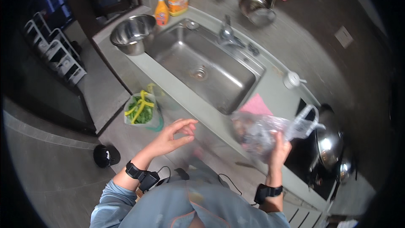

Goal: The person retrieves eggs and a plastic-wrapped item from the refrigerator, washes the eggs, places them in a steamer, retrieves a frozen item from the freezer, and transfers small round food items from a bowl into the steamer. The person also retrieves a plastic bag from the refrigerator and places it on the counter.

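Note:
A clear plastic bag (pixel 258 129) hangs from my right hand (pixel 280 150), which grips it near its gathered neck. Its contents are blurred and I cannot tell what they are. The bag's white handles (pixel 307 117) stick out to the right, over the hob side. Partly behind the bag, a pink cloth (pixel 257 104) lies on the counter by the sink's corner. My left hand (pixel 177 136) is in the air in front of the counter edge, fingers apart and holding nothing. Beyond it stands a bag of green leafy vegetables (pixel 140 110) with yellow ties, on the floor.
The stainless steel sink (pixel 180 58) has a faucet (pixel 226 34) behind it. A steel bowl (pixel 131 34) sits at its left, near an orange spray bottle (pixel 161 11) and a yellow jug (pixel 178 1). A lidded wok (pixel 329 145) is on the right; a black bin (pixel 106 156) stands on the floor.

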`<control>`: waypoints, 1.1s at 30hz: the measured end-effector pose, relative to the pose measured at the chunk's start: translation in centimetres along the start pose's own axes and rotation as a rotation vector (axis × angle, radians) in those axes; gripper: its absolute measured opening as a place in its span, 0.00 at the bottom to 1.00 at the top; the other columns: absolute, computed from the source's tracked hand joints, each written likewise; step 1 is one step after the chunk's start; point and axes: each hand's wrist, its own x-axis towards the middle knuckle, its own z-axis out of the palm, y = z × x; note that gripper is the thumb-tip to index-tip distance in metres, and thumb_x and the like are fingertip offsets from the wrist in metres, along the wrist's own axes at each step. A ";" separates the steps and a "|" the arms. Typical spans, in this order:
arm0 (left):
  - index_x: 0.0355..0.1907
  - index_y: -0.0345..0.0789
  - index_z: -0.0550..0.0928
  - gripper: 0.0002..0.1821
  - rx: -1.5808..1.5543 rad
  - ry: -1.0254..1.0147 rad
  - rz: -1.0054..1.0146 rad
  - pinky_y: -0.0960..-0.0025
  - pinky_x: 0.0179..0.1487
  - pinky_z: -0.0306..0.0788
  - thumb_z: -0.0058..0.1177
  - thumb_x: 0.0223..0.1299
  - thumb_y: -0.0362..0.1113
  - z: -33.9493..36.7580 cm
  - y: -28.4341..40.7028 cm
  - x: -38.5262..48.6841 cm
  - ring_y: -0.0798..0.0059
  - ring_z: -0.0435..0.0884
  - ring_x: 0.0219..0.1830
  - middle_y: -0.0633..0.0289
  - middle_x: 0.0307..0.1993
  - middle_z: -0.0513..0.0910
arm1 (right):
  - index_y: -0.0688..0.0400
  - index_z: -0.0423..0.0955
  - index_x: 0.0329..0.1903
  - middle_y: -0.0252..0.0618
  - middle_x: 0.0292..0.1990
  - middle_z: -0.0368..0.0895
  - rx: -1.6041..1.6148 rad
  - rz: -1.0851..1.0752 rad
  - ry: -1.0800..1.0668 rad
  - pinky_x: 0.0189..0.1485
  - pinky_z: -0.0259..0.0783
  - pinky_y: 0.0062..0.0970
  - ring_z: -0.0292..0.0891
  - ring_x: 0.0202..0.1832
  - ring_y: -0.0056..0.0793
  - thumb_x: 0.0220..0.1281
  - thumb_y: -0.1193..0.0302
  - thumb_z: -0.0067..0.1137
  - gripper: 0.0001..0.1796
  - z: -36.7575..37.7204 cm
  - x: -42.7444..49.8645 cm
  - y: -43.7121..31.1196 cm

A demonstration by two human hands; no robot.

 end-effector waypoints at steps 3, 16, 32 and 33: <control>0.59 0.35 0.69 0.21 -0.163 0.140 -0.169 0.73 0.52 0.70 0.51 0.64 0.32 -2.9 -1.4 0.9 0.77 0.77 0.45 0.65 0.45 0.75 | 0.64 0.79 0.35 0.33 0.34 0.78 -0.004 -0.024 0.161 0.45 0.66 0.22 0.70 0.37 0.20 0.65 0.63 0.53 0.15 -0.6 4.8 0.9; 0.58 0.35 0.63 0.26 -0.640 0.773 -0.306 0.68 0.50 0.76 0.45 0.66 0.50 -18.5 -4.9 7.2 0.68 0.80 0.43 0.56 0.47 0.75 | 0.69 0.69 0.56 0.42 0.50 0.75 0.108 0.118 0.348 0.56 0.63 0.29 0.70 0.50 0.30 0.66 0.60 0.52 0.25 -2.3 15.4 12.9; 0.49 0.31 0.55 0.40 -0.871 0.915 -0.331 0.54 0.45 0.80 0.60 0.51 0.58 -35.5 -9.2 16.2 0.49 0.80 0.45 0.41 0.48 0.71 | 0.67 0.62 0.62 0.44 0.56 0.70 -0.135 0.071 0.548 0.58 0.64 0.30 0.68 0.54 0.32 0.61 0.68 0.59 0.29 -1.8 11.3 12.4; 0.46 0.29 0.60 0.37 -0.851 0.962 -0.366 0.57 0.45 0.80 0.58 0.53 0.59 -35.5 -9.4 16.3 0.52 0.80 0.46 0.43 0.45 0.74 | 0.66 0.61 0.62 0.44 0.57 0.69 -0.158 0.090 0.580 0.59 0.63 0.30 0.68 0.54 0.32 0.60 0.69 0.61 0.31 -1.7 11.1 12.2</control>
